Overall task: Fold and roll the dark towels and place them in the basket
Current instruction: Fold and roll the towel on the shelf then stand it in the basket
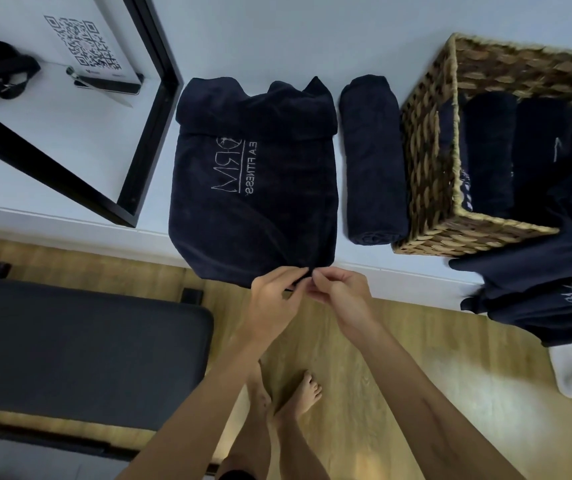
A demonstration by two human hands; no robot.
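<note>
Head view: both the left hand and the right hand pinch the near edge of a folded dark towel, which lies on the white shelf beyond the grip. Right of the grip lies 1 rolled towel, touching the wicker basket that holds more rolls.

Folded dark towel flat beside rolled towel, basket.
</note>
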